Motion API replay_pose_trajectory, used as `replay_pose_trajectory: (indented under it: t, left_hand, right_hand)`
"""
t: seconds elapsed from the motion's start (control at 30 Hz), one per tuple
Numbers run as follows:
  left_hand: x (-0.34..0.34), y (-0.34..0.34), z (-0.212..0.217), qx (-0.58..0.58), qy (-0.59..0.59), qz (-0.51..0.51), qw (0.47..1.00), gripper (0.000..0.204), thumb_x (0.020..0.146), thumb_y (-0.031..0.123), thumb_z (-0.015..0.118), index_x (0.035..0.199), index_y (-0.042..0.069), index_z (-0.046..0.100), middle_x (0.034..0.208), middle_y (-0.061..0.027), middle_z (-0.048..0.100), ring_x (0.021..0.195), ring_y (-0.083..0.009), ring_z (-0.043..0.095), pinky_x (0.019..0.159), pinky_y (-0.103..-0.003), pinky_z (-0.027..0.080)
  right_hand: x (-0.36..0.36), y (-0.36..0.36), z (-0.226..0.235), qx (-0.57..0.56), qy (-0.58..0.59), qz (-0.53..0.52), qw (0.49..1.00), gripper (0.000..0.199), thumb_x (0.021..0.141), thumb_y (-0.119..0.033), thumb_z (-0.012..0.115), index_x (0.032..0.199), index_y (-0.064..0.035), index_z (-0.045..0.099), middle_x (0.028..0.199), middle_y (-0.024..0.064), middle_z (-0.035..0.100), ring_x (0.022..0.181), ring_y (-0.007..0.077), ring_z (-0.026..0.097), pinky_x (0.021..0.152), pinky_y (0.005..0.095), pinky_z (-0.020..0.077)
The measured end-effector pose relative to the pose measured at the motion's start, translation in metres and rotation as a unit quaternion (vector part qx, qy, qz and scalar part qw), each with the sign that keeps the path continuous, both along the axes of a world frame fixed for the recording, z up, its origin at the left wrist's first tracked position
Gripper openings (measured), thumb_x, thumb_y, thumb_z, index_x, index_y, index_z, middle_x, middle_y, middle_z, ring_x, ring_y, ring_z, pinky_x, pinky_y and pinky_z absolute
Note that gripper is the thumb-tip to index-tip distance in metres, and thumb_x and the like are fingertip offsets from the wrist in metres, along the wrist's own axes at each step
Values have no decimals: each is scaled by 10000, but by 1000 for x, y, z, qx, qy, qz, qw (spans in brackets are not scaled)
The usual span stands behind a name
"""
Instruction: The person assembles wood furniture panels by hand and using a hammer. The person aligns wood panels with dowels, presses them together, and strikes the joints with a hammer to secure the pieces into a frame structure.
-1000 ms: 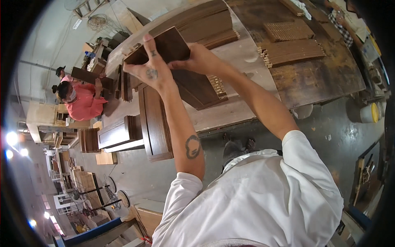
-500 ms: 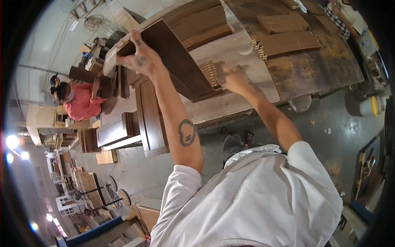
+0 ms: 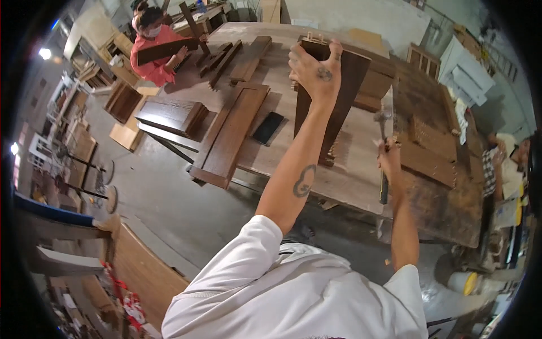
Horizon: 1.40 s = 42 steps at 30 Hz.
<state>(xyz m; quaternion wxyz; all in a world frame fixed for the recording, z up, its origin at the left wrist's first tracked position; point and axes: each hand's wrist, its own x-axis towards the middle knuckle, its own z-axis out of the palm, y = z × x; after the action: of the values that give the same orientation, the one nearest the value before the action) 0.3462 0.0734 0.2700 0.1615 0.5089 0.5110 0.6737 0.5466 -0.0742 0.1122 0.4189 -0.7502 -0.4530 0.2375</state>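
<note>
- We note the left hand (image 3: 319,72) spread wide, thumb and fingers on opposite sides of the dark brown board (image 3: 353,76). We judge this grip steadies it.
- Board location: above the middle of the table (image 3: 344,186), with pale pegs (image 3: 315,38) just beyond the hand; we cannot tell whether its lower end rests on anything.
- We record the right hand (image 3: 389,157) closed around a hammer (image 3: 382,116), head pointing away from the body, over the table. The grip is part-way up the handle, probably for control.
- We see a framed panel (image 3: 234,135) overhanging the near edge; most of its length appears supported.
- We find a phone (image 3: 268,128) flat between panel and board, apparently just set aside there.
- We observe a co-worker (image 3: 152,56) across the corner, holding another board (image 3: 165,52).
</note>
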Motion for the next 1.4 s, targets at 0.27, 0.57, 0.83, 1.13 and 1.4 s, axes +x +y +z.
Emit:
replay_pose_trajectory:
  t: [0.27,0.57,0.83,1.13,1.4]
  left_hand:
    - [-17,-2,2,-2,-18,13,1000,672,758,540,655,1076,-12,440,1043,-166,481,1060,-363,439,919,-538,282]
    - [-15,-12,5,12,-43,-2,999,601,739,488,680,1010,1,454,1005,-170,484,1020,-362,446,916,-543,284]
    - [-24,-13,1,29,-47,14,998,587,731,471,696,998,3,461,981,-166,487,1001,-349,449,912,-526,274]
    - [-16,-14,2,31,-56,13,998,610,708,489,697,1014,11,471,1003,-158,492,1020,-346,447,923,-513,271]
    - [-16,-10,-2,39,-56,14,998,594,717,475,698,1018,19,466,996,-157,485,1001,-343,447,914,-494,280]
  right_hand:
    - [-57,48,298,191,-159,229,941,279,1009,-269,437,875,-41,527,624,15,532,473,89,501,437,255,414]
    - [-107,83,319,238,-429,290,822,308,982,-292,471,924,4,537,640,66,536,535,171,543,516,346,426]
    - [-129,74,337,113,-349,236,900,323,970,-274,472,874,26,547,696,180,577,604,319,547,596,415,437]
    - [-112,79,329,60,-447,293,843,324,939,-279,498,946,37,568,761,259,608,733,438,567,673,442,465]
    - [-106,80,291,168,-508,280,797,340,954,-290,473,1012,25,586,844,243,630,777,388,584,722,439,459]
